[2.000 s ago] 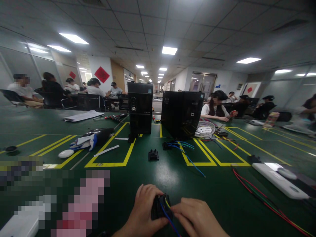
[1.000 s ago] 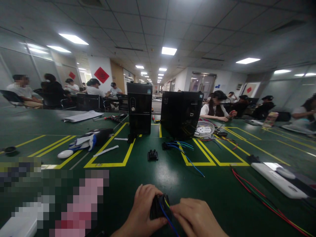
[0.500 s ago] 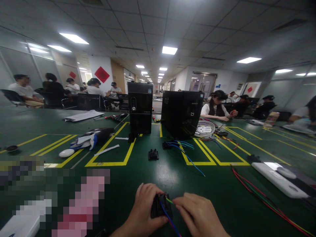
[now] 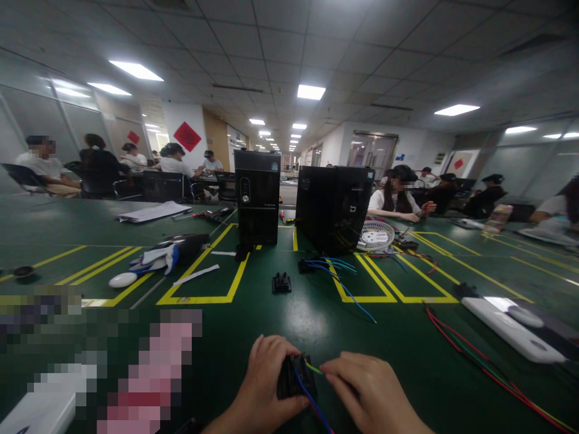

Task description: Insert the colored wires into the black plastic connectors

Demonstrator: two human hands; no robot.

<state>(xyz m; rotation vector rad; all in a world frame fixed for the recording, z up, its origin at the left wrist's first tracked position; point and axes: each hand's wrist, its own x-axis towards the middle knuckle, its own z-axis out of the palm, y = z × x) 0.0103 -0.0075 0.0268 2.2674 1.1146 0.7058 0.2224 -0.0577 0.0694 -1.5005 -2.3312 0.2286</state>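
My left hand (image 4: 270, 380) is closed around a small black socket-like part (image 4: 296, 381), fingers behind it and thumb along its lower edge. A blue wire (image 4: 304, 389) runs from this part down toward me, with a red one beside it. From its upper right comes a short yellow-green wire (image 4: 314, 368), whose free end is pinched by my right hand (image 4: 362, 386). Further off on the green table lies a similar black part (image 4: 281, 283). Beside that is another black part (image 4: 306, 266) with several blue and green wires attached.
Two black computer towers (image 4: 257, 199) stand across the table. A white device (image 4: 511, 328) and loose red and green wires (image 4: 470, 349) lie at right. At left are a glove (image 4: 156, 259), paper strips (image 4: 196, 275) and blurred-out items. A person (image 4: 398, 193) sits opposite, near a white fan grille (image 4: 376, 235).
My right hand has shifted slightly right, and a little more of the yellow-green wire shows between it and the black part. My left hand keeps its hold.
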